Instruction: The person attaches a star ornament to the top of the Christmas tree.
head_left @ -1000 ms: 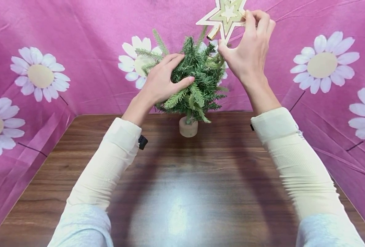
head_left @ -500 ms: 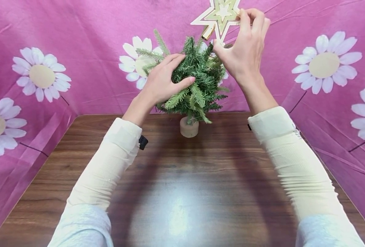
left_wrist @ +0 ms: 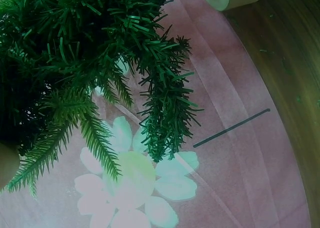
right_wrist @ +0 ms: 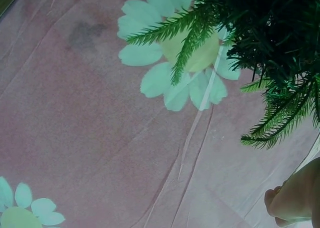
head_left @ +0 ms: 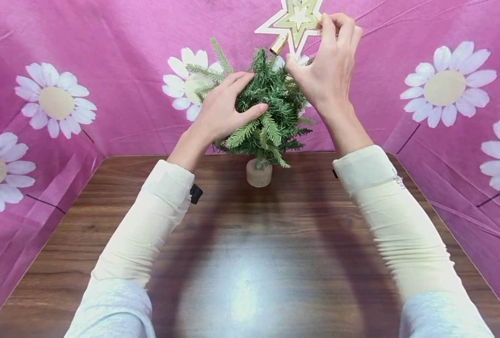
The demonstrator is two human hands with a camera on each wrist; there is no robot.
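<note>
A small artificial Christmas tree (head_left: 277, 101) stands upright on its round pale wooden base (head_left: 259, 174) near the table's back edge. Around its upper left side curls my left hand (head_left: 221, 105), thumb across the front and fingertips among the branches. My right hand (head_left: 326, 63) pinches a gold and white star tree topper (head_left: 299, 15) by its right side, above and just right of the treetop. The star's short gold tube (head_left: 278, 43) points down and left, close over the tip; its top point is out of frame. In the right wrist view, fingers (right_wrist: 295, 195) show at the lower right.
A brown wood-grain table (head_left: 250, 244) extends in front of the tree. Pink cloth (head_left: 127, 94) printed with large white daisies hangs behind and along both sides. Green branches (left_wrist: 170, 102) stick out toward the wrist cameras.
My right hand has carried the star leftward and slightly down, bringing its tube nearer the treetop. The left hand keeps its place on the tree.
</note>
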